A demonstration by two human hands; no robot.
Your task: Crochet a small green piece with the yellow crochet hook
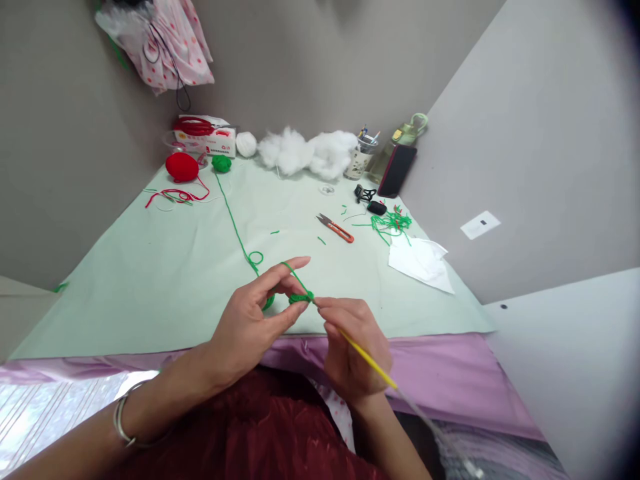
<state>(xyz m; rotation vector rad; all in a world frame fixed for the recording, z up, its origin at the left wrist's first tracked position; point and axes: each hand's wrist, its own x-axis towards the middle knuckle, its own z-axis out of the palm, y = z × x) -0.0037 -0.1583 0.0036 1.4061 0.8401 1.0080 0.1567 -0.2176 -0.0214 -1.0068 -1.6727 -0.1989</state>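
My left hand (pixel 255 313) pinches a small piece of green crochet work (pixel 299 298) between thumb and fingers, with green yarn looped over the raised index finger. From this hand the green strand (pixel 233 220) runs across the table to a green yarn ball (pixel 221 163) at the back left. In my right hand (pixel 357 340) is a crochet hook (pixel 370 361) with a yellow grip, held like a pen. Its tip meets the green piece at the left fingertips; the exact stitch is too small to make out.
Orange thread snips (pixel 337 229) lie mid-table, beyond my hands. Green yarn scraps (pixel 393 223) and a white paper (pixel 423 261) are on the right. Along the back stand a red yarn ball (pixel 182 167), white stuffing (pixel 307 153), a pen cup (pixel 361 159) and a phone (pixel 397 171).
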